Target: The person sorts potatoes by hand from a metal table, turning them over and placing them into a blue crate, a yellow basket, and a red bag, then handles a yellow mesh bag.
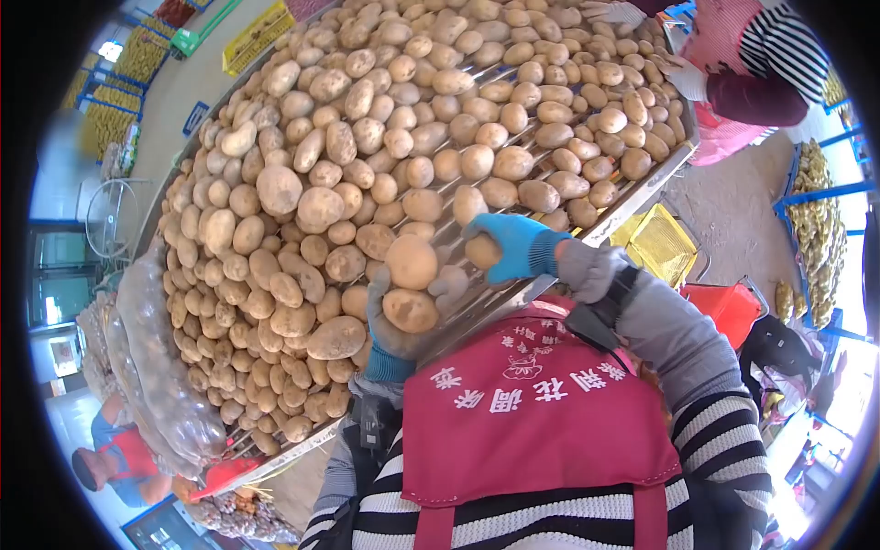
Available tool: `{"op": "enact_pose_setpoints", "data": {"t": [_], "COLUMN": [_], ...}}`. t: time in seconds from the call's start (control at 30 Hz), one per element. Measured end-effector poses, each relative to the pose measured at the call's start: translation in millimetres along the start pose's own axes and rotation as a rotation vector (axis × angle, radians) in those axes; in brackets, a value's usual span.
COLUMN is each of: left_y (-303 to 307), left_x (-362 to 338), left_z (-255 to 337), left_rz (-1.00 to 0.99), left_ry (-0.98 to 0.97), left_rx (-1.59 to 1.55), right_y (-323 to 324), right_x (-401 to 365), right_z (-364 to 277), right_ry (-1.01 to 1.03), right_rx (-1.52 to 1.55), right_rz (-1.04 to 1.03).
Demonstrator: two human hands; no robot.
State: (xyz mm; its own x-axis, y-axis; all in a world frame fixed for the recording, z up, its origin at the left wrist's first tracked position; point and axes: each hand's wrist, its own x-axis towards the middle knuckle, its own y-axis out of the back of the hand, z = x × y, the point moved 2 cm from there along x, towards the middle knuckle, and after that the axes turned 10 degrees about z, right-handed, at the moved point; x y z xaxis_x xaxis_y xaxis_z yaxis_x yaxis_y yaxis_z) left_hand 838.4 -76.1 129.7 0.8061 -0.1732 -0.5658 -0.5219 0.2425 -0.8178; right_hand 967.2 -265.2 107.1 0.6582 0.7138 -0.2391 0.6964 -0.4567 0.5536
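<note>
My left hand (378,332), in a grey-palmed glove with a teal cuff, cups two large potatoes at the near edge of the pile. The rounder potato (411,261) lies above the other, browner potato (410,311). My right hand (516,247), gloved in blue, has its fingers closed round a smaller potato (483,250) beside the metal rim. Part of that potato is hidden by the glove. Between and beyond my hands, bare slats (446,206) of the sorting table show among loose potatoes.
A deep heap of potatoes (275,266) covers the table's left side. Across the right corner, a co-worker's gloved hand (686,77) rests near the potatoes. A yellow crate (662,243) and a red bin (724,310) stand right. Plastic-wrapped sacks (165,357) line the left edge.
</note>
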Motion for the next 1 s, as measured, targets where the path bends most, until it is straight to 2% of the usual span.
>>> {"op": "enact_pose_setpoints", "data": {"t": [0.1,0.2,0.3,0.33,0.4,0.47,0.57,0.6,0.63,0.77,0.83,0.9,0.93,1.0], "left_y": [-7.4,-27.1,-63.5,-57.4,-80.8,-95.9,-111.7,-117.7,-122.4,-135.2,-133.8,-135.2,-133.7,-135.4], "left_x": [3.5,17.6,33.8,46.4,57.8,78.6,103.5,112.2,120.2,142.5,146.2,152.5,156.1,162.8], "left_z": [-11.9,-31.7,-62.6,-69.1,-96.0,-117.7,-156.2,-169.7,-184.4,-243.1,-265.7,-286.5,-295.7,-312.9], "left_rz": [-0.01,0.017,0.056,0.072,0.037,-0.054,-0.061,-0.084,-0.079,-0.05,-0.013,-0.014,-0.003,0.028], "left_ry": [0.048,0.16,0.243,0.27,0.35,0.536,0.582,0.676,0.729,0.872,0.926,0.969,0.981,1.017], "left_rx": [0.009,0.118,0.282,0.306,0.378,0.36,0.474,0.451,0.437,0.368,0.327,0.331,0.338,0.347], "right_y": [34.7,57.5,66.2,67.1,70.6,74.0,77.5,77.7,76.7,63.8,49.0,30.4,21.1,9.8], "right_x": [-52.1,-97.2,-141.5,-154.6,-177.0,-202.9,-244.6,-264.7,-282.8,-358.7,-398.2,-437.9,-456.4,-479.9], "right_z": [-8.3,-7.8,-1.2,4.7,13.9,24.4,42.7,50.6,58.3,69.9,79.0,83.4,85.4,93.7], "right_ry": [0.041,0.193,0.234,0.187,0.22,0.184,0.193,0.185,0.109,-0.188,-0.172,-0.272,-0.454,-0.676], "right_rx": [0.351,0.446,0.481,0.54,0.624,0.715,0.702,0.685,0.648,1.089,1.198,1.235,1.223,1.127], "right_rz": [0.276,0.522,0.713,0.721,0.819,0.878,1.037,1.005,1.014,1.237,1.354,1.519,1.559,1.703]}}
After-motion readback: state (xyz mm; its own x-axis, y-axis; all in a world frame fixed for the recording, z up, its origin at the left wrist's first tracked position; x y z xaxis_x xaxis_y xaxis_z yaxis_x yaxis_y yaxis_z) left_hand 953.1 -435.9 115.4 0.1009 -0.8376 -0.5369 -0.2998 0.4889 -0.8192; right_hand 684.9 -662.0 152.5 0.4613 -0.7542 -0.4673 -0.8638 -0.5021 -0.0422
